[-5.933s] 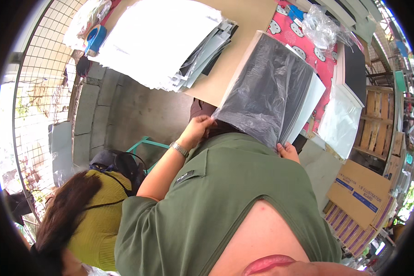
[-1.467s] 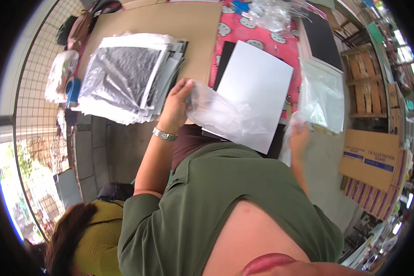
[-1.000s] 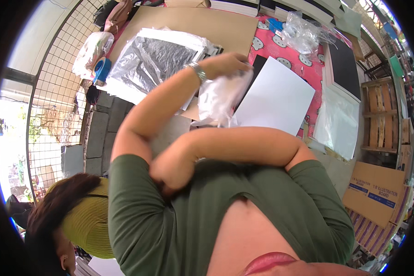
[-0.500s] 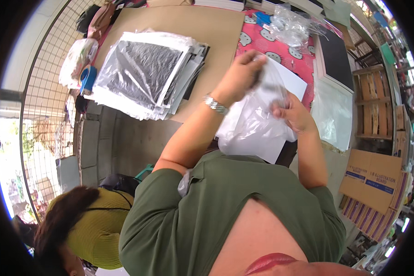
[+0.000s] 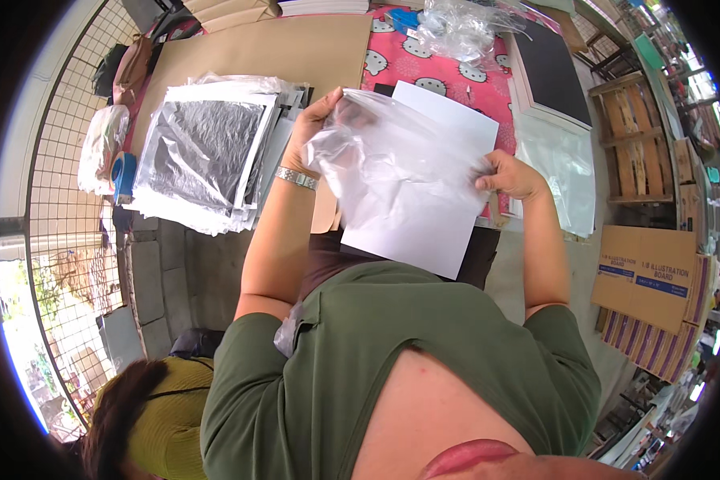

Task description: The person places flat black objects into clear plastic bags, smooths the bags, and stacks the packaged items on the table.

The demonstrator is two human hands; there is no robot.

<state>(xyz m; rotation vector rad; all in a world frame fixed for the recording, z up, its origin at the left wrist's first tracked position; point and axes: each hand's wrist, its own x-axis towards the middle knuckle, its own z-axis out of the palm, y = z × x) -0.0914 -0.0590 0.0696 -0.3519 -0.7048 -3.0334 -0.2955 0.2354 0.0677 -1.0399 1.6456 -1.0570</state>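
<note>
Between my two hands a clear plastic bag (image 5: pixel 392 152) is stretched out, wrinkled and see-through. My left hand (image 5: pixel 318 120) grips its upper left edge, fingers partly behind the film. At its right edge my right hand (image 5: pixel 513 176) pinches the plastic between thumb and fingers. Beneath the bag lies a white board (image 5: pixel 436 244), tilted slightly, with a black board (image 5: pixel 481 254) showing under its near right corner. Left of my left hand rests a stack of plastic-wrapped black and white boards (image 5: pixel 208 152).
A large brown board (image 5: pixel 256 60) covers the table's left part. Crumpled clear plastic (image 5: pixel 464 32) lies on the pink patterned cloth (image 5: pixel 384 48). A blue tape dispenser (image 5: pixel 123 178) sits at the left edge. Black boards (image 5: pixel 548 76) stand right. A person (image 5: pixel 164 416) is close at lower left.
My left hand has moved left, spreading the bag wide off the white board. My right hand stays at the bag's right edge. The whole view has shifted a little.
</note>
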